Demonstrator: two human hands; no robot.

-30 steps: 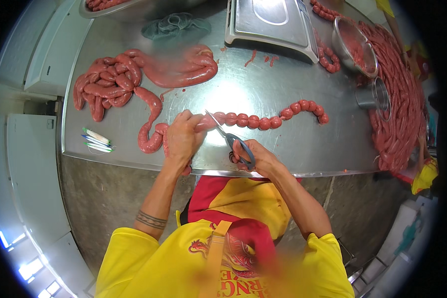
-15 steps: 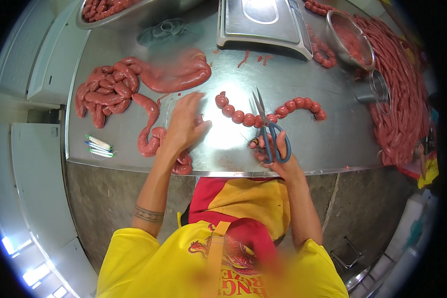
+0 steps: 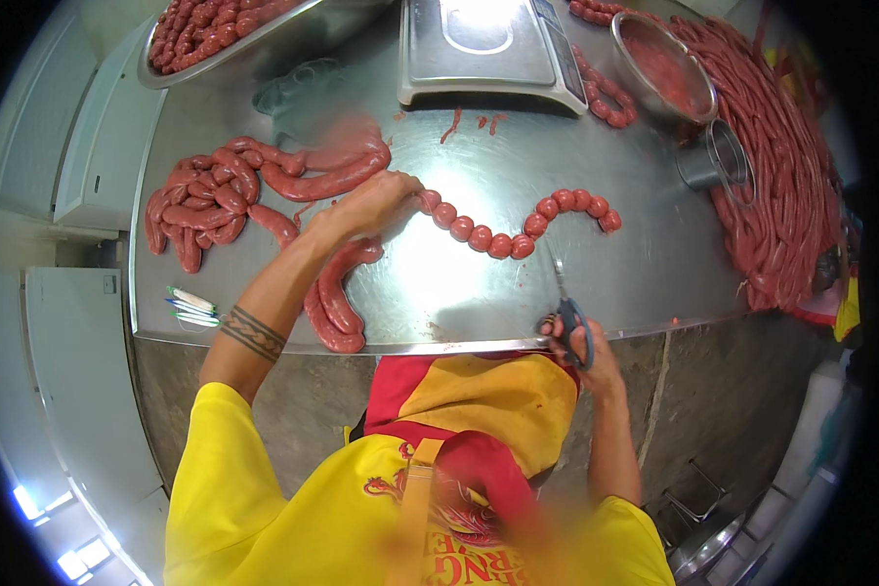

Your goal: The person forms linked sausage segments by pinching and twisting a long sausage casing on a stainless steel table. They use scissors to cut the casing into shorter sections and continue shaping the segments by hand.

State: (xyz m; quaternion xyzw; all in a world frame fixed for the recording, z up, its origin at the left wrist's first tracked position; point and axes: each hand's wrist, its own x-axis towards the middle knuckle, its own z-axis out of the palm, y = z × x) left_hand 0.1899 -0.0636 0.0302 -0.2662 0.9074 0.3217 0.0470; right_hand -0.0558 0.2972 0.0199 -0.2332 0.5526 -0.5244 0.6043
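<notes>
Inventory, taken from the head view, with every place given relative to the beaded sausage chain (image 3: 518, 227) lying on the steel table (image 3: 645, 283).

1. Left hand (image 3: 366, 207): I see it at the chain's left end, palm down, fingers closed over the end bead (image 3: 428, 201). My reading is that it pins the end so the string stays laid out; how tight the pinch is, I cannot tell, as the fingers cover it.

2. Right hand (image 3: 581, 347): below and right of the chain, at the table's front edge. Its fingers are through the blue handles of the scissors (image 3: 566, 305), gripped firmly, blades closed or nearly so and pointing up toward the chain without touching it.

3. Thick sausage loops (image 3: 337, 303): left of and below the chain, passing under the left forearm, so part is hidden.

4. Heap of links (image 3: 200, 200): further left, well apart.

5. Weighing scale (image 3: 488, 49): above the chain, its top cut off by the frame.

6. Metal bowl (image 3: 666, 68) and long coiled sausage (image 3: 781, 166): up and right, bent by the lens.

7. Tray of sausages (image 3: 215, 34): upper left, partly cropped.

8. Small pale packets (image 3: 193, 305): far left, possibly wrapped sticks; too small to say.
</notes>
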